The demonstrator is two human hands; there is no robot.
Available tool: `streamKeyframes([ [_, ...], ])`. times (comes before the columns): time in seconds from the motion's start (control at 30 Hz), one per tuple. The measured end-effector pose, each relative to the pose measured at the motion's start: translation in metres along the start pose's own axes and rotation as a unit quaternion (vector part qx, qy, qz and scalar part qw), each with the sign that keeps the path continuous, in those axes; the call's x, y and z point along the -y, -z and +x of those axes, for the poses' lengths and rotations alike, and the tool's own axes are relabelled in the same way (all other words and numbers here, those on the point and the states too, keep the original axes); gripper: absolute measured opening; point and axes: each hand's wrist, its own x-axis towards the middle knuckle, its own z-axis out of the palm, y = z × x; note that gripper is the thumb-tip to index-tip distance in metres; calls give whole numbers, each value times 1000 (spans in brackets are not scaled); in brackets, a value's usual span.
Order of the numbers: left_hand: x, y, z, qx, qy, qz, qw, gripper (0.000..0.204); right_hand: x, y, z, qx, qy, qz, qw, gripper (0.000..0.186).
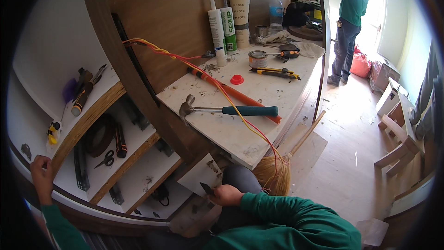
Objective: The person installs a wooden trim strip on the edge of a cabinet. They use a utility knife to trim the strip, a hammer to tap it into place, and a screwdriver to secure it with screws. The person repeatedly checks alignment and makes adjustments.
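My right hand (pixel 226 195) is closed round a small dark flat-bladed tool (pixel 206 188), perhaps a scraper; its handle is hidden in the fist. Just beyond the blade is a white panel piece (pixel 196 176) with dark smudges on it. My left hand (pixel 42 172), fingers curled, is at the far left by the rim of a curved white cabinet (pixel 74 194) with raw wooden shelf edges. What its fingertips hold, if anything, is hidden. Scissors (pixel 107 159) and an orange-black tool handle (pixel 120 141) lie on a shelf inside.
A white worktop (pixel 203 127) carries a claw hammer (pixel 249 111), an orange tube (pixel 238 93), utility knives (pixel 277 73), a tin (pixel 257 59) and sealant tubes (pixel 216 28). Red and yellow wires hang across it. A straw broom (pixel 274 173) leans beside my knee. Another person (pixel 354 4) stands by the bright doorway.
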Motion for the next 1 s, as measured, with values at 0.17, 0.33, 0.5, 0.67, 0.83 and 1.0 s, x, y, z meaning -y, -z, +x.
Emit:
streamKeyframes([
  [0.17,5,0,1,-10,-16,-22,1000,4,1,-2,0,-28,28,1,999,43],
  [0.33,20,-2,7,8,-37,-44,998,4,-1,-6,0,-35,20,16,999,41],
  [0.5,29,-2,9,13,-22,-55,998,6,0,-5,-1,-43,29,14,999,39],
  [0.67,33,0,13,29,-27,-25,999,6,-2,-6,-2,-61,40,13,997,40],
  [0.83,34,2,15,47,-31,-16,998,5,-7,-8,-2,-86,56,23,994,44],
  [1.0,33,4,14,47,-33,-20,998,5,-6,-6,-1,-56,50,16,997,39],
])
